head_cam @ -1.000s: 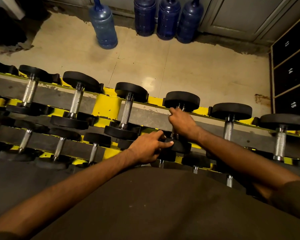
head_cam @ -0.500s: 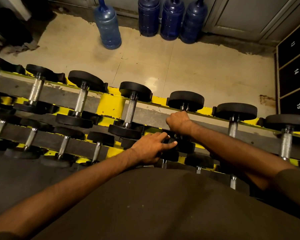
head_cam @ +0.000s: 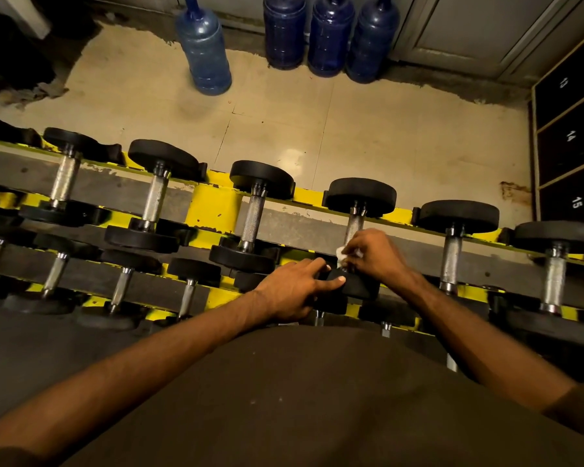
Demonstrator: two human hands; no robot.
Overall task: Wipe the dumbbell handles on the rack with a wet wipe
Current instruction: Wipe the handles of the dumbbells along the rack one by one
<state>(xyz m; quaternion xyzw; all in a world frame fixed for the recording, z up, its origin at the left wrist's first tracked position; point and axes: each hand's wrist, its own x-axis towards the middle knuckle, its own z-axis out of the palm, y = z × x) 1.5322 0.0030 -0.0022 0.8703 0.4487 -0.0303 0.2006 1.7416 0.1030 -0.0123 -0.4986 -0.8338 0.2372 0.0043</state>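
Right hand [head_cam: 373,256] is pinching one wipe [head_cam: 342,256] against one dumbbell handle [head_cam: 354,227]; left hand [head_cam: 295,293], fingers [head_cam: 321,266] straight, is pressing its near weight [head_cam: 358,286]; four jugs [head_cam: 329,38] are standing far.

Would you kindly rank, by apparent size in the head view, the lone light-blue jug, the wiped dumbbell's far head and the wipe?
1. light-blue jug, clearly largest.
2. dumbbell's far head.
3. wipe, mostly hidden under the right hand.

Dim room lying under warm light
A beige tiled floor [head_cam: 351,129] is catching a glare and showing a rusty stain [head_cam: 514,192] near black numbered lockers [head_cam: 570,136]; one pale blue water jug [head_cam: 204,52] is standing apart from three darker jugs [head_cam: 329,35] lining the grey panelled wall [head_cam: 469,25]
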